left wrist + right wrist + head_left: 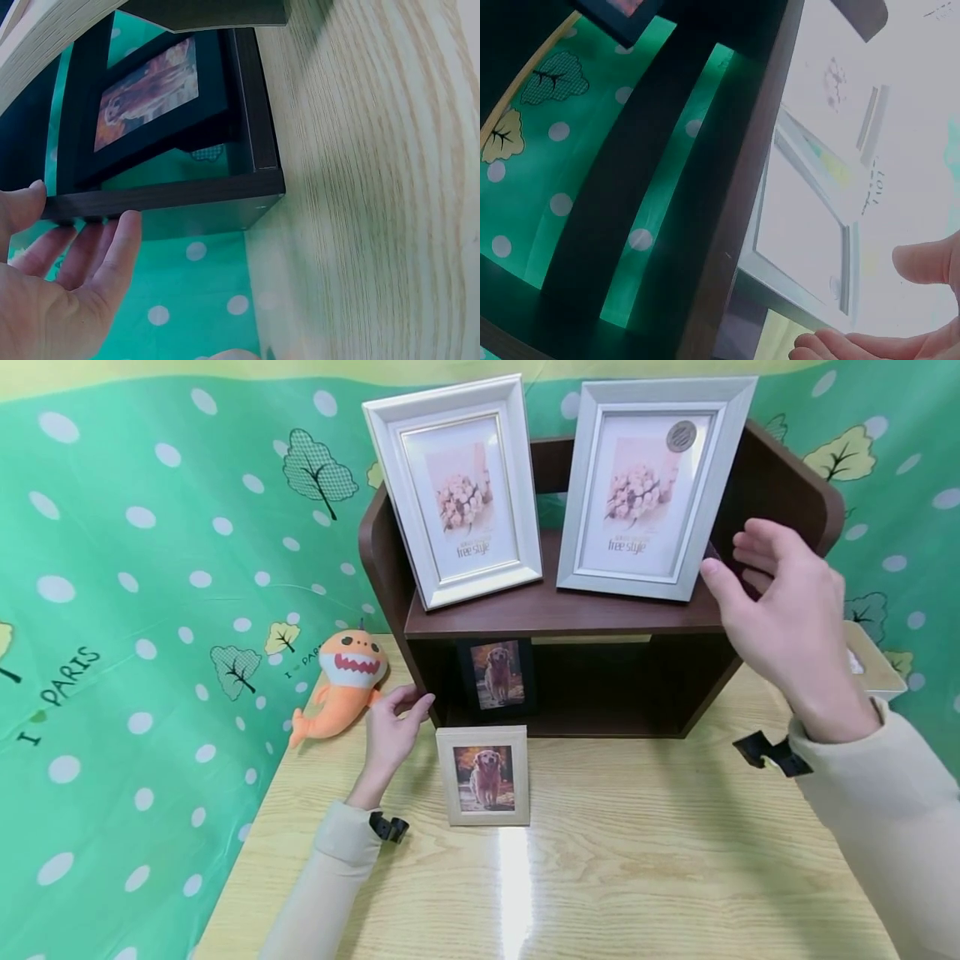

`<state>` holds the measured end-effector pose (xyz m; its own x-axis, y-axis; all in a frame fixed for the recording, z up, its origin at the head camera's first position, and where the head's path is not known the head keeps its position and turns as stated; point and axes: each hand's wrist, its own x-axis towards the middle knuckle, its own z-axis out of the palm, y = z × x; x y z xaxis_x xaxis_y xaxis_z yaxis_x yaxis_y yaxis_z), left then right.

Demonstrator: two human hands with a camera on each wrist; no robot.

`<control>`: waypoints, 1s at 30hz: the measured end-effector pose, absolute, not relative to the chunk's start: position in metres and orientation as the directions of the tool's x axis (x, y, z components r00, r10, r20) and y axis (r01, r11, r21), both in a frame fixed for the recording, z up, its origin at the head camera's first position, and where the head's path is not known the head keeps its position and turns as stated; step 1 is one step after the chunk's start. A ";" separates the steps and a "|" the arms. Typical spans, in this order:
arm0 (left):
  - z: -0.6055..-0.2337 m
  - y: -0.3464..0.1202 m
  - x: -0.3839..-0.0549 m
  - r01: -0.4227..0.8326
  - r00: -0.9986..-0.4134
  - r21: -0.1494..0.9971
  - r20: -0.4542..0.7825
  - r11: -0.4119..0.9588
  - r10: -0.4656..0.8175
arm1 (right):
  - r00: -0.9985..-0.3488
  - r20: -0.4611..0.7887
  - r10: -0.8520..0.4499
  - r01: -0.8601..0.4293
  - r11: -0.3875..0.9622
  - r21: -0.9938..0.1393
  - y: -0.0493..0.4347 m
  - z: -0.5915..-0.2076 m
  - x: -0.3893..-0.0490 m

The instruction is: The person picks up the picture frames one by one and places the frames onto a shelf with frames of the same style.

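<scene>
Left hand [393,727] pinched on the left side panel [195,192] of the dark brown two-tier shelf [540,621], thumb inside, fingers outside; unit probably being steadied. Right hand [787,602] open, thumb spread, held just beside the silver-gray photo frame [652,485] on the upper tier, far right; contact can't be told. That frame and the white photo frame [465,493] to its left are tilted back near the board's front edge, presumably so both inserts can be seen. Black dog-photo frame [498,677] is set in the lower bay, left side. Light-wood dog-photo frame [487,777] is stood on the tabletop [637,843], nearer, left of center, faced outward. Orange shark plush [341,681] is kept left of the shelf, apart from the frames.
</scene>
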<state>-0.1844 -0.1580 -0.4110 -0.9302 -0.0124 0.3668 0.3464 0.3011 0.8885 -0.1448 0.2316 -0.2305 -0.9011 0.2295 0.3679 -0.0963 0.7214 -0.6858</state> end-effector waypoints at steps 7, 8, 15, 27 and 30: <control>-0.416 -0.158 -0.185 0.371 -0.921 0.884 0.389 0.285 -0.007 | -0.863 0.438 0.252 -0.138 0.717 -0.683 0.231 -0.254 -0.124; -0.417 -0.158 -0.185 0.374 -0.921 0.886 0.390 0.275 -0.005 | -0.854 0.452 0.257 -0.144 0.718 -0.681 0.231 -0.257 -0.122; -0.421 -0.160 -0.182 0.348 -0.934 0.916 0.358 0.201 -0.011 | -0.786 0.546 0.289 -0.194 0.724 -0.662 0.242 -0.288 -0.111; -0.420 -0.160 -0.180 0.356 -0.924 0.887 0.382 0.293 -0.034 | -0.840 0.474 0.263 -0.102 0.781 -0.616 0.275 -0.342 -0.105; -0.420 -0.160 -0.180 0.346 -0.927 0.887 0.373 0.307 -0.034 | -0.860 0.438 0.262 -0.074 0.785 -0.615 0.282 -0.355 -0.106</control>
<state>-0.1795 -0.1604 -0.4202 -0.9272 -0.0337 0.3732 0.3457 0.3075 0.8866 -0.1063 0.2817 -0.3550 -0.8601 0.2621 0.4377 -0.0737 0.7851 -0.6150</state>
